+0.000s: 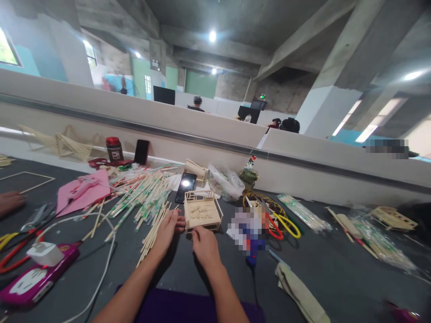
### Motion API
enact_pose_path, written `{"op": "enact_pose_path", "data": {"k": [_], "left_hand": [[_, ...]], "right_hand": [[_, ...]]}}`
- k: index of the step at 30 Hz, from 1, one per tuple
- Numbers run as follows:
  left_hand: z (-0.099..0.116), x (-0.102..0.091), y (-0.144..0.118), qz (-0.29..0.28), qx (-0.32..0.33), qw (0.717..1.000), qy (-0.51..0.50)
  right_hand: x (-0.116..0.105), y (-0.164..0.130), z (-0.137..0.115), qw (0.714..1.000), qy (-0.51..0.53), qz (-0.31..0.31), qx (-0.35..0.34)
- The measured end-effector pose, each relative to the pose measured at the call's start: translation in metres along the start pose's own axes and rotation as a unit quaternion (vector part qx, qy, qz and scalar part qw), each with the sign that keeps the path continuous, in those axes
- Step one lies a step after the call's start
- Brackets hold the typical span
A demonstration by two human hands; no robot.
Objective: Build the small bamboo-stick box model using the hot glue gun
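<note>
A miniature piece of furniture (202, 214) made of thin wooden sticks, shaped like a small bed or bench with a railed back, stands on the dark table. My left hand (171, 228) is at its left side, fingers stretched out and loosely apart; whether they touch it I cannot tell. At its front edge, near the left corner, the fingers of my right hand (204, 244) are curled and pinched against the frame. Loose wooden sticks (153, 240) lie just left of my left hand. Behind the miniature lies a dark phone (186, 186) with a bright reflection.
Wrapped chopsticks (144, 193) are heaped to the left. A pink glue gun (84, 186), a purple power strip (40, 273) and cutters (37, 220) lie farther left, near another person's hand (11, 202). Scissors (286, 226), a blue glue gun (252, 246) and a cloth (299, 291) lie right.
</note>
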State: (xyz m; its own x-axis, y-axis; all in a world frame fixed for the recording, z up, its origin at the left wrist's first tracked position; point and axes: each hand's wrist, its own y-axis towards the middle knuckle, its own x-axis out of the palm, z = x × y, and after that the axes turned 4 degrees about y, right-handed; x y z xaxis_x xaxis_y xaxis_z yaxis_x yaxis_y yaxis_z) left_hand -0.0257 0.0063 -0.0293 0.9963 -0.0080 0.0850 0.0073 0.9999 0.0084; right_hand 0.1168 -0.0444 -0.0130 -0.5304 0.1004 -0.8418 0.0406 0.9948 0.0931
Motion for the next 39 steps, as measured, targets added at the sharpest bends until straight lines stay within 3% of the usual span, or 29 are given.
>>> {"op": "enact_pose_path", "data": {"k": [6, 16, 25, 34, 39], "left_hand": [[-0.005, 0.001, 0.001, -0.037, 0.004, 0.999, 0.027], [-0.008, -0.003, 0.006, 0.006, 0.012, 0.998, 0.055], [-0.011, 0.006, 0.003, -0.061, 0.006, 0.997, 0.051], [-0.011, 0.003, 0.025, 0.082, 0.063, 0.993, 0.058], [-0.009, 0.013, 0.049, 0.080, 0.087, 0.992, 0.041]], "right_hand": [[-0.007, 0.003, 0.009, 0.999, -0.021, 0.007, 0.031], [-0.018, 0.003, 0.009, 0.999, -0.010, 0.013, 0.047], [-0.017, 0.005, 0.019, 0.997, -0.007, 0.015, 0.080], [-0.005, 0.002, 0.025, 0.999, -0.029, 0.017, 0.021], [-0.007, 0.003, 0.021, 0.999, 0.003, 0.023, 0.035]]}}
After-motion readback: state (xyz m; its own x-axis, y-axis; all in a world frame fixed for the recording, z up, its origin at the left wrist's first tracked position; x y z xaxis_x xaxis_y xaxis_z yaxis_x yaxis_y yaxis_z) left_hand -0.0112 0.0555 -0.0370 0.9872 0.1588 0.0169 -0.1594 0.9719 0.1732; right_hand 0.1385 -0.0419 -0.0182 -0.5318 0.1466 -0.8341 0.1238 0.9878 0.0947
